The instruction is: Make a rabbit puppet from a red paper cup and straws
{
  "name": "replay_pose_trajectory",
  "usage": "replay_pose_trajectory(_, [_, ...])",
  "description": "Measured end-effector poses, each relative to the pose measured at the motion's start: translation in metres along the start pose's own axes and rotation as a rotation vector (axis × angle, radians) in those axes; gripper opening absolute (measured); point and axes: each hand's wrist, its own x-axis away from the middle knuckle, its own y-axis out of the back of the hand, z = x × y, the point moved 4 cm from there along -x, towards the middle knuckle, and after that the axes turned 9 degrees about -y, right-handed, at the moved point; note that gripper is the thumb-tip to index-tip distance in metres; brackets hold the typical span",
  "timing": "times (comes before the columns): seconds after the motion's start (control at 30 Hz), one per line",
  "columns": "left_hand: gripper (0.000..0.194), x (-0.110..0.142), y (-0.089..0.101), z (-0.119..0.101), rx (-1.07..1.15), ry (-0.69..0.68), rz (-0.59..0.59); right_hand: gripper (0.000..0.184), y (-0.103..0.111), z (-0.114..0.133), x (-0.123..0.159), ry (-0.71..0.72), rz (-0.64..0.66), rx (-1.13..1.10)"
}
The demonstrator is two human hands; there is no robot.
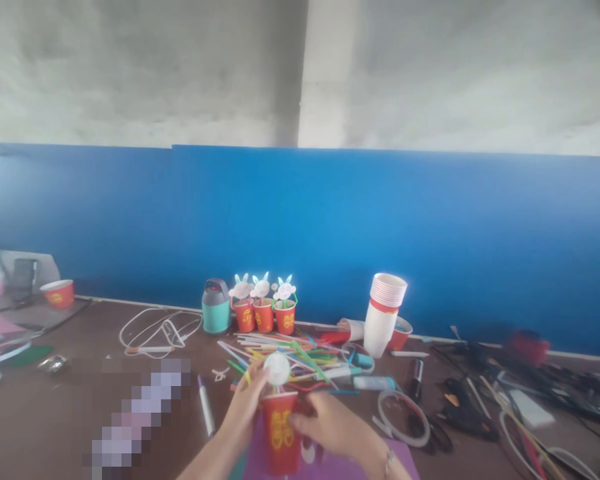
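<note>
A red paper cup (281, 437) with yellow characters stands upright in front of me, over a purple sheet (353, 460). My right hand (325, 421) grips the cup's right side, its thumb across the front. Above the rim sits a round white disc (278, 369) on a thin stem that goes down into the cup. My left hand (249, 395) has its fingertips closed at the disc's left edge. Farther back, three red cups (264, 317) in a row carry round white faces with pale ear-like tips.
Many colored straws or sticks (300, 360) lie behind the cup. A tall stack of white paper cups (383, 313) stands right of them. Left are a teal container (215, 310), a marker (206, 407) and a white cable (163, 330). Black tools and cords (467, 407) crowd the right.
</note>
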Motion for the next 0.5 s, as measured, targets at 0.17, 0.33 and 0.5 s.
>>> replay_pose_trajectory(0.17, [0.044, -0.006, 0.009, 0.002, -0.164, -0.147, 0.038, 0.023, -0.005, 0.001, 0.009, -0.027, -0.064, 0.179])
replay_pose_trajectory(0.33, [0.061, -0.010, 0.029, 0.008, -0.197, -0.141, -0.129, 0.024, 0.015, -0.005, 0.008, -0.091, -0.104, 0.213])
replay_pose_trajectory(0.5, [0.057, -0.006, 0.035, -0.004, -0.181, -0.142, -0.314, 0.022, 0.058, -0.019, 0.008, -0.170, -0.370, 0.313])
